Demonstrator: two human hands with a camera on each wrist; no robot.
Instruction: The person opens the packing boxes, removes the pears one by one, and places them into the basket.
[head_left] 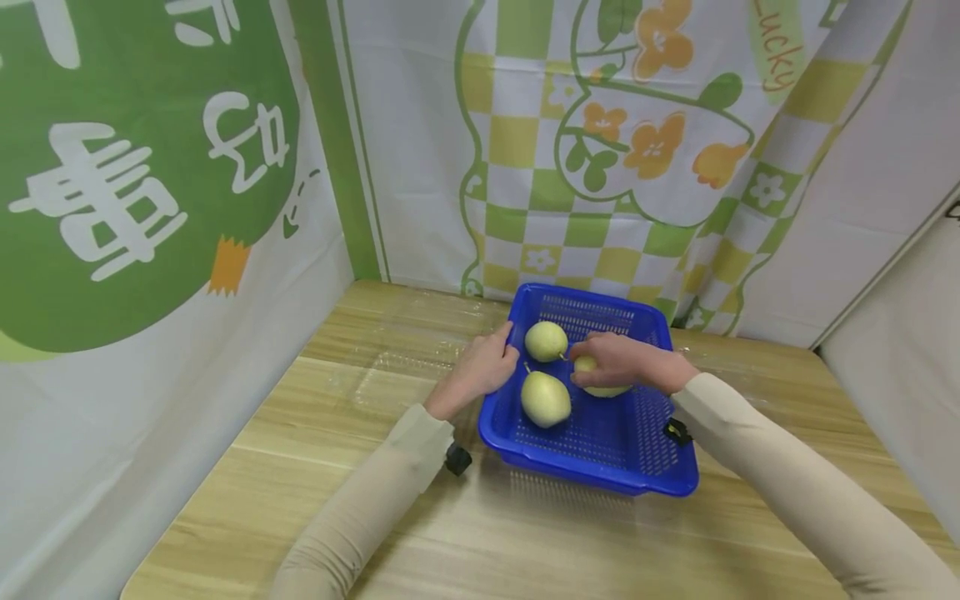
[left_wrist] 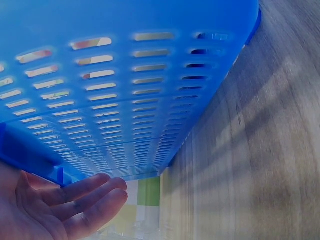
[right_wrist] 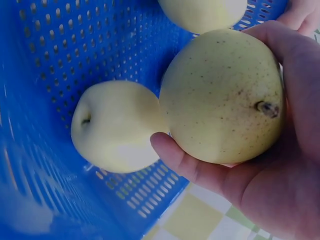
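Observation:
A blue perforated plastic basket (head_left: 577, 479) stands on the wooden table with several yellow-green pears in or over it. My right hand (head_left: 626, 360) holds one pear (right_wrist: 225, 95) inside the basket, thumb and fingers around its sides; its stem shows in the right wrist view. Two other pears lie on the basket floor, one pear (head_left: 546, 342) toward the back and one pear (head_left: 546, 402) nearer the front. At the basket's left rim, my left hand (head_left: 483, 367) grips the edge. From below, the left wrist view shows its fingers (left_wrist: 95, 205) under the rim.
Clear plastic containers (head_left: 397, 375) lie on the table left of the basket, partly behind my left hand. More clear plastic (head_left: 723, 367) shows beyond my right forearm. A printed cloth (head_left: 540, 192) hangs just behind the basket.

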